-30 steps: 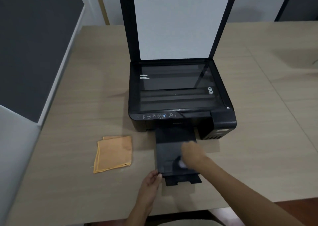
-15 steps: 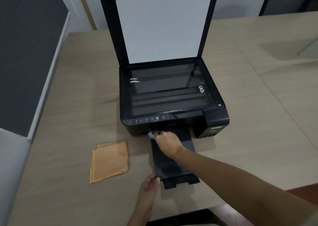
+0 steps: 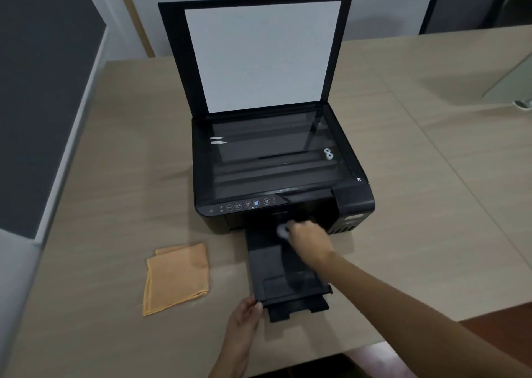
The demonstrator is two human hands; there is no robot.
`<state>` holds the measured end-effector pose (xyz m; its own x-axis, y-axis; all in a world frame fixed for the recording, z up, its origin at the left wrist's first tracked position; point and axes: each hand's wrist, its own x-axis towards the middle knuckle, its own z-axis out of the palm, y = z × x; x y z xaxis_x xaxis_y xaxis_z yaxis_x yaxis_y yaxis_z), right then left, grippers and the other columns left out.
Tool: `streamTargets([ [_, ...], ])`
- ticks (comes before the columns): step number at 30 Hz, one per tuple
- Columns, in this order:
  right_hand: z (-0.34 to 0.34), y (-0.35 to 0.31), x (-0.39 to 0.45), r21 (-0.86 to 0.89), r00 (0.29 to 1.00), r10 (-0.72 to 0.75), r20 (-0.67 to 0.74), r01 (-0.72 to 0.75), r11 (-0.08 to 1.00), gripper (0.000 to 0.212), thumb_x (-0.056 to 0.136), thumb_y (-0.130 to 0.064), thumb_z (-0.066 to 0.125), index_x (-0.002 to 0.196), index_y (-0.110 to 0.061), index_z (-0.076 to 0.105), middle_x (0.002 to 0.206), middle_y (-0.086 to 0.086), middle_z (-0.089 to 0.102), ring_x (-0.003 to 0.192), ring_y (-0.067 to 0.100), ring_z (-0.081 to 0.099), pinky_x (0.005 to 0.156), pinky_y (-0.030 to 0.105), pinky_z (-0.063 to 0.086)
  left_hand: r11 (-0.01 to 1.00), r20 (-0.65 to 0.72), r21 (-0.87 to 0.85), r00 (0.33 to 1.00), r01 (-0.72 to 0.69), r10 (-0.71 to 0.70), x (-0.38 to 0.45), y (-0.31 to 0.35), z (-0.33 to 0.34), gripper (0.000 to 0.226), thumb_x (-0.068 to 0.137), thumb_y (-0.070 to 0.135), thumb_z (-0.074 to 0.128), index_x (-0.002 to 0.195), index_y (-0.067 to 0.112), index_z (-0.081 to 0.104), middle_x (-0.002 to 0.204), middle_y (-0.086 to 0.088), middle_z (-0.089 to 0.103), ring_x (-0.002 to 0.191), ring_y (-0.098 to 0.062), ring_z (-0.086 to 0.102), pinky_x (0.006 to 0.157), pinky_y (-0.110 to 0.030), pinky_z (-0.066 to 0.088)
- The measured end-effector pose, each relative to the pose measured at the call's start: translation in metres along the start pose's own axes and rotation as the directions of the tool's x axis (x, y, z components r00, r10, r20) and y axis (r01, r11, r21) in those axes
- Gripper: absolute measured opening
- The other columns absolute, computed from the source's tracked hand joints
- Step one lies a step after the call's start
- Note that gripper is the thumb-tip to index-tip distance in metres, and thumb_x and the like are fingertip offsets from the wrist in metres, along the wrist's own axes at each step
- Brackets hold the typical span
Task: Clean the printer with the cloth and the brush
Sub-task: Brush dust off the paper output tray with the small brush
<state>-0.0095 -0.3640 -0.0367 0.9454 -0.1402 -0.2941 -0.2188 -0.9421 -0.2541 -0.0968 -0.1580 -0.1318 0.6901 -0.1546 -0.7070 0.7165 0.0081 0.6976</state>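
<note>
A black printer (image 3: 354, 202) stands mid-table with its scanner lid (image 3: 259, 52) raised and the glass bare. Its output tray (image 3: 267, 274) is pulled out toward me. My right hand (image 3: 309, 241) is closed around a small brush (image 3: 282, 231), whose pale tip rests at the inner end of the tray, just under the printer's front slot. My left hand (image 3: 244, 317) pinches the tray's front left corner. A folded orange cloth (image 3: 177, 277) lies flat on the table left of the tray, untouched.
The wooden table (image 3: 431, 205) reaches to the right and back. A grey partition (image 3: 43, 104) runs along its left edge. A dark chair or frame (image 3: 466, 3) stands at the back right. The table's front edge is close to my body.
My right hand moved with the brush from the tray's front part up to its inner end by the printer slot, then slid slightly right. My left hand stayed on the tray corner.
</note>
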Motion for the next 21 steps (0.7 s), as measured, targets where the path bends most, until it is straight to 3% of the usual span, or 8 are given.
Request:
streamTargets([
  [2,0.000,0.011,0.009,-0.009,0.995,0.091,-0.049,-0.092,0.996,0.018,0.093,-0.017,0.047,0.104,-0.011,0.060,0.096,0.023,0.069,0.093,0.042,0.065,0.074,0.043,0.051,1.000,-0.011,0.010,1.000,-0.009,0.009,-0.001,-0.002,-0.001,0.015,0.092,0.009,0.062,0.107,0.007,0.066,0.110,-0.014,0.073,0.104,-0.026,0.065,0.097,-0.035,0.047],
  [5,0.019,-0.026,-0.014,-0.067,0.896,-0.372,0.245,0.398,0.915,0.024,0.093,-0.013,0.045,0.114,-0.013,0.056,0.098,0.022,0.066,0.087,0.039,0.065,0.071,0.047,0.054,1.000,-0.030,0.016,1.000,0.008,-0.008,0.001,-0.003,-0.004,0.026,0.088,0.019,0.070,0.110,0.007,0.067,0.112,-0.015,0.073,0.112,-0.031,0.065,0.106,-0.047,0.045],
  [7,0.019,-0.037,-0.015,-0.081,0.842,-0.466,0.272,0.502,0.861,0.028,0.093,-0.011,0.046,0.119,-0.008,0.055,0.100,0.024,0.065,0.085,0.040,0.064,0.067,0.047,0.051,1.000,-0.028,0.027,1.000,0.005,-0.004,0.003,-0.004,-0.004,0.025,0.089,0.017,0.068,0.111,0.005,0.066,0.111,-0.016,0.073,0.113,-0.034,0.065,0.107,-0.050,0.044],
  [10,0.012,-0.019,0.015,-0.156,0.973,-0.231,-0.009,0.226,0.962,0.033,0.091,-0.007,0.045,0.122,-0.011,0.055,0.101,0.023,0.067,0.091,0.041,0.066,0.071,0.045,0.051,1.000,-0.061,0.023,0.998,0.008,-0.007,0.004,-0.005,-0.001,0.033,0.090,0.014,0.066,0.119,0.000,0.060,0.118,-0.020,0.069,0.117,-0.036,0.061,0.110,-0.049,0.041],
  [12,0.009,-0.020,0.006,-0.192,0.936,-0.346,0.060,0.351,0.916,0.032,0.093,-0.007,0.043,0.124,-0.010,0.052,0.101,0.022,0.068,0.090,0.038,0.066,0.069,0.043,0.050,1.000,-0.060,0.025,0.998,0.009,-0.007,0.006,-0.006,-0.003,0.037,0.088,0.017,0.070,0.120,0.001,0.060,0.118,-0.020,0.069,0.116,-0.035,0.062,0.110,-0.049,0.041],
  [14,0.012,-0.019,-0.019,-0.220,0.823,-0.468,0.320,0.546,0.809,0.029,0.096,-0.012,0.042,0.122,-0.007,0.053,0.100,0.020,0.066,0.087,0.036,0.065,0.063,0.040,0.045,0.999,-0.044,0.031,0.999,0.014,-0.013,0.006,-0.006,-0.005,0.033,0.088,0.016,0.069,0.116,0.001,0.063,0.114,-0.020,0.071,0.114,-0.036,0.063,0.106,-0.047,0.042],
  [19,-0.024,0.038,-0.004,-0.280,0.997,-0.025,0.073,0.044,0.959,0.032,0.092,-0.001,0.041,0.121,-0.006,0.055,0.108,0.020,0.066,0.100,0.038,0.065,0.077,0.043,0.051,1.000,0.000,0.019,1.000,-0.007,0.007,0.002,-0.002,-0.002,0.032,0.094,0.008,0.059,0.124,-0.003,0.058,0.120,-0.020,0.068,0.116,-0.031,0.061,0.104,-0.040,0.042],
  [21,-0.023,0.030,-0.028,-0.281,0.961,-0.170,0.219,0.229,0.932,0.034,0.093,0.001,0.040,0.125,-0.006,0.051,0.108,0.020,0.065,0.100,0.038,0.064,0.071,0.041,0.047,1.000,-0.010,-0.005,1.000,-0.006,0.006,0.001,-0.002,-0.002,0.033,0.094,0.006,0.059,0.125,-0.005,0.056,0.121,-0.022,0.066,0.114,-0.031,0.061,0.098,-0.035,0.044],
])
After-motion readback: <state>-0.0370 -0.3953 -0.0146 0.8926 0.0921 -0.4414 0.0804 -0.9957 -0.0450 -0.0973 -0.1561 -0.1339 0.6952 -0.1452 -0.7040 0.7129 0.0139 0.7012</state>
